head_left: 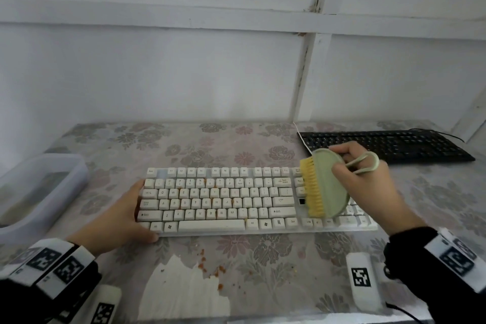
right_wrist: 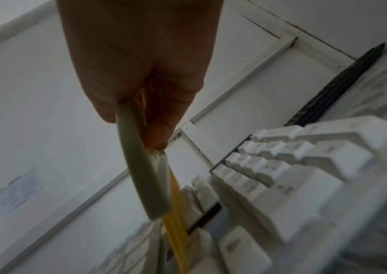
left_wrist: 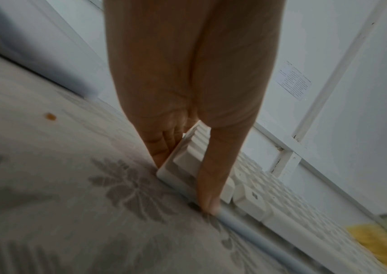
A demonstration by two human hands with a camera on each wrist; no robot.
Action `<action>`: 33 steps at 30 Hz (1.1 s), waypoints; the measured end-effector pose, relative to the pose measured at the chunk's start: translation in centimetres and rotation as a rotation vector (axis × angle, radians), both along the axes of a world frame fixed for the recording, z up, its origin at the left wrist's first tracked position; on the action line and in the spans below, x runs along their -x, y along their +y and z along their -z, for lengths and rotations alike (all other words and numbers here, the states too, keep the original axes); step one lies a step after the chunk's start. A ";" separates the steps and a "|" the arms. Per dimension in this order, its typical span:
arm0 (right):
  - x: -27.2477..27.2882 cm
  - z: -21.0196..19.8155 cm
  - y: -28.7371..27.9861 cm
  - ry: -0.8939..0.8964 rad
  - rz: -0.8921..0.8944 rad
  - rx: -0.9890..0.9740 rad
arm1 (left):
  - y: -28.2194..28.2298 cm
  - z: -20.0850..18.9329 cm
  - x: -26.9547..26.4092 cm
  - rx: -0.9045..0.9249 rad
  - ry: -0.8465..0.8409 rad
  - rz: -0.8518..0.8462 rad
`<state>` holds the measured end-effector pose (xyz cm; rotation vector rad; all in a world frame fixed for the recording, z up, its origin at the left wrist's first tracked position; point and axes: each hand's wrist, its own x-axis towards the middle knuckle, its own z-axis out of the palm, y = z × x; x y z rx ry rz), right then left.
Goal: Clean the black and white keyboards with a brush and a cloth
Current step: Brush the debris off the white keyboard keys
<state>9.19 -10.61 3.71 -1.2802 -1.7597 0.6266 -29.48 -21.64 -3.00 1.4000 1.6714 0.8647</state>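
Observation:
The white keyboard (head_left: 218,200) lies across the middle of the flowered table, with orange stains between some keys. My left hand (head_left: 131,210) braces its left end: straight fingers (left_wrist: 164,148) press the side, and the thumb (left_wrist: 211,185) lies across the front corner. My right hand (head_left: 349,166) grips a pale green oval brush (head_left: 328,187) with yellow bristles and a loop handle. The brush is tilted on edge, bristles facing left, over the keys at the keyboard's right. The black keyboard (head_left: 389,144) sits at the back right, untouched. I cannot make out a cloth for certain.
A translucent plastic tub (head_left: 39,192) stands at the left edge of the table. Orange crumbs (head_left: 210,268) are scattered in front of the white keyboard, beside a white patch (head_left: 184,289) on the tablecloth. A white panelled wall closes off the back.

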 end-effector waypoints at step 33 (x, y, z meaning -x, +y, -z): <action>0.9 -0.5 -0.2 0.082 0.005 -0.049 | 0.0 0.2 0.2 0.044 0.005 -0.026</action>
